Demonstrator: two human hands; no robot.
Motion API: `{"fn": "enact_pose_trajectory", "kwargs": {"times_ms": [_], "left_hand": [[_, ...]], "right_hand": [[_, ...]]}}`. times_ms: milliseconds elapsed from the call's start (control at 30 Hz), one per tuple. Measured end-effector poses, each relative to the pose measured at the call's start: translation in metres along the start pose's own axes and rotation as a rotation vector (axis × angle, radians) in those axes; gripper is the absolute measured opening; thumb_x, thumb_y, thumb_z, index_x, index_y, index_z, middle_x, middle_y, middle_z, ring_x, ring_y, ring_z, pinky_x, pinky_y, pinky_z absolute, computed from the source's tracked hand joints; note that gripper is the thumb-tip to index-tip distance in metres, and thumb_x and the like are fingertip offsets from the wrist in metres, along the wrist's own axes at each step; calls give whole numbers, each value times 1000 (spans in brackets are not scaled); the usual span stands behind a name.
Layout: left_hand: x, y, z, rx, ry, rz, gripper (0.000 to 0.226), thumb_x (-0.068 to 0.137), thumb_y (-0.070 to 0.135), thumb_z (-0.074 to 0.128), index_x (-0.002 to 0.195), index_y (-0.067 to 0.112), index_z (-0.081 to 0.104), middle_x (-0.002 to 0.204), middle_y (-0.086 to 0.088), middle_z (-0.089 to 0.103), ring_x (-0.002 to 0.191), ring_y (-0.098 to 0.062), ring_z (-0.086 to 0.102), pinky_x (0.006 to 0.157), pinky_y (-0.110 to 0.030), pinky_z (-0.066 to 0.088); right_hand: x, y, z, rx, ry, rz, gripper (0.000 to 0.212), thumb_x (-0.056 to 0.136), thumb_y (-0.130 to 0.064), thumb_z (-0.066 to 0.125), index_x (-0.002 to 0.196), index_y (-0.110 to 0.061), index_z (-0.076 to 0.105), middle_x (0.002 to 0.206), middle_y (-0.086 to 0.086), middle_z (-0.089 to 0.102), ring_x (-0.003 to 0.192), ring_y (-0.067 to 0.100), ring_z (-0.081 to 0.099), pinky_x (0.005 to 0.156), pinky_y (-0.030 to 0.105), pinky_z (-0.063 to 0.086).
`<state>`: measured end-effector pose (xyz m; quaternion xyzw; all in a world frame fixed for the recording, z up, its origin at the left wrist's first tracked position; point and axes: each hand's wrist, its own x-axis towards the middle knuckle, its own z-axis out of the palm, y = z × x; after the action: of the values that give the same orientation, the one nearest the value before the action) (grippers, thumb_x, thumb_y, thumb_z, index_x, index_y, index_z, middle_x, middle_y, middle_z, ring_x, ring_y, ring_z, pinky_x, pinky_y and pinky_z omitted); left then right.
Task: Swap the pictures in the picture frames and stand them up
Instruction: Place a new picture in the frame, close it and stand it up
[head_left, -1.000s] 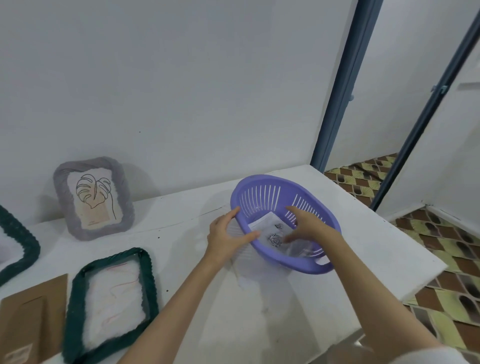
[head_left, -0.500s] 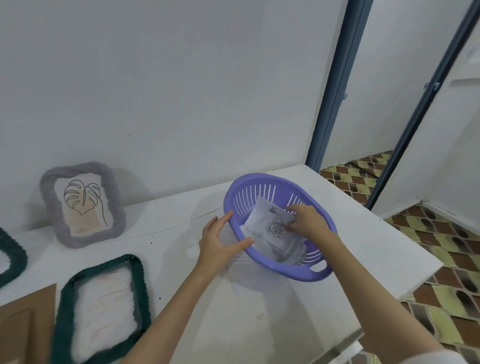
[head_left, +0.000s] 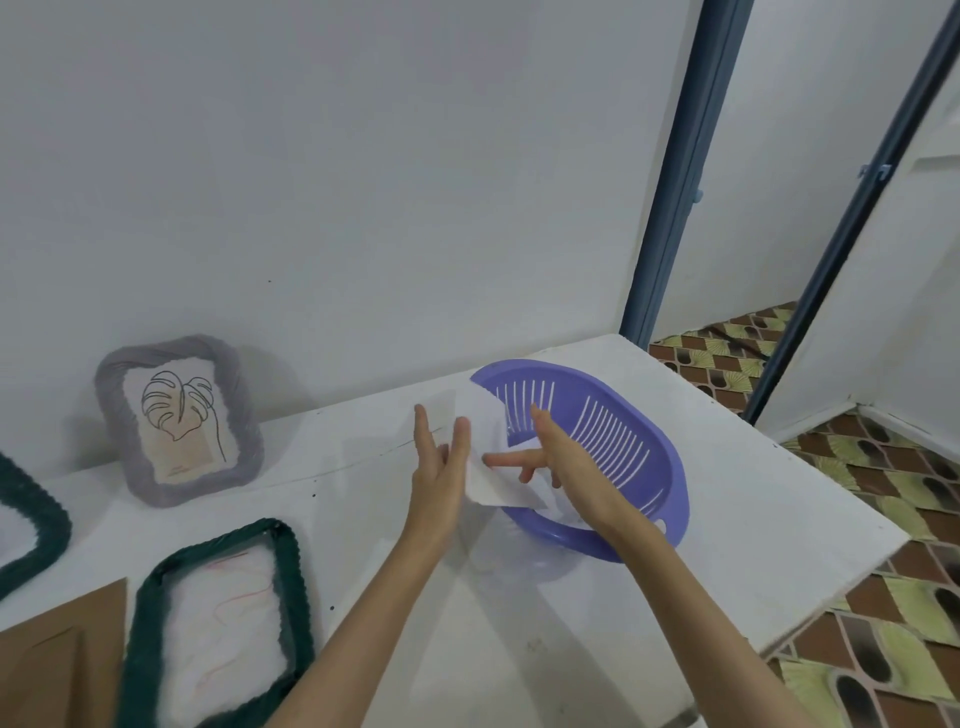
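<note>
Paper sheets (head_left: 483, 457), white and blank on the side shown, are held upright between both hands at the left rim of the basket (head_left: 644, 452), partly over the table (head_left: 753, 519) and partly over the basket. Left hand (head_left: 439, 467) stands edge-on with straight fingers pressed flat against the sheets' left face. Right hand (head_left: 561, 457) is on the other side, index finger stretched out and touching the paper, the other fingers loosely curled; neither hand is closed into a grip, the sheets are sandwiched between them. More white paper lies in the bottom of the purple slotted basket, under the right hand.

Grey frame (head_left: 179, 421) stands leaning against the wall (head_left: 363, 182) at the back left of the table, showing a line drawing of a leaf. Green frame (head_left: 218, 623) lies flat near the front left, with a pale sheet with faint red lines inside. Just left of it lies a brown backing board (head_left: 57, 660), and a second green frame (head_left: 31, 514) is cut off by the left edge. Patterned floor (head_left: 857, 545) shows to the right.
</note>
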<state>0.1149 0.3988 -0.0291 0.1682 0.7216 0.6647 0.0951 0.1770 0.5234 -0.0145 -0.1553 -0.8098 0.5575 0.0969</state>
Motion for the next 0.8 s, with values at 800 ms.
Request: {"fn": "enact_pose_trajectory", "kwargs": {"times_ms": [800], "left_hand": [[-61, -15, -210, 65, 254, -22, 34, 81, 1, 66, 110, 17, 60, 106, 3, 62, 87, -10, 63, 73, -18, 55]], "right_hand": [[6, -42, 145, -167, -387, -358, 60, 72, -7, 76, 126, -22, 54, 104, -10, 53, 74, 6, 41, 67, 5, 37]]}}
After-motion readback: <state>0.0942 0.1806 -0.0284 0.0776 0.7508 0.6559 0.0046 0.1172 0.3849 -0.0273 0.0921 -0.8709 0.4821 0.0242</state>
